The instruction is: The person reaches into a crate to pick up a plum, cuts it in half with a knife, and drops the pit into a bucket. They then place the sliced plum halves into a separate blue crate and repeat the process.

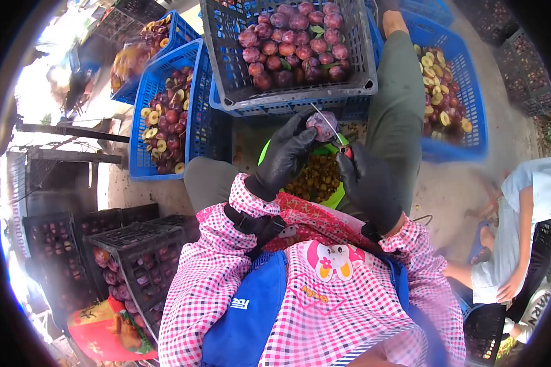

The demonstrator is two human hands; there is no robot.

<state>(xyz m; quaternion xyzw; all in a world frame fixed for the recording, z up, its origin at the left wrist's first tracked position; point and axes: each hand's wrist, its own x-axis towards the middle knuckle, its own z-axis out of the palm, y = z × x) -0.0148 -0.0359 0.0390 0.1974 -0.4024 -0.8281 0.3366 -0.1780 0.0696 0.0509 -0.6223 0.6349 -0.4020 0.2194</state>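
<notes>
My left hand (284,150), in a black glove, is closed round a whole purple plum (320,127). In my right hand (370,177), gloved the same way, is a small knife with a red handle (347,151). Its thin blade lies across the face of the plum. Whether the edge has cut the skin cannot be made out. Below both hands stands a bright green tub (335,197) holding brownish-yellow pits or scraps. Just beyond them, a black plastic crate (297,95) of whole plums with a few leaves rests on a blue crate (288,111).
Blue crates of cut plums stand to the left (194,92) and right (453,150). Black crates (156,244) of plums are stacked at lower left, beside a red bag (95,333). Another person (508,244) sits at the right edge. My legs flank the tub.
</notes>
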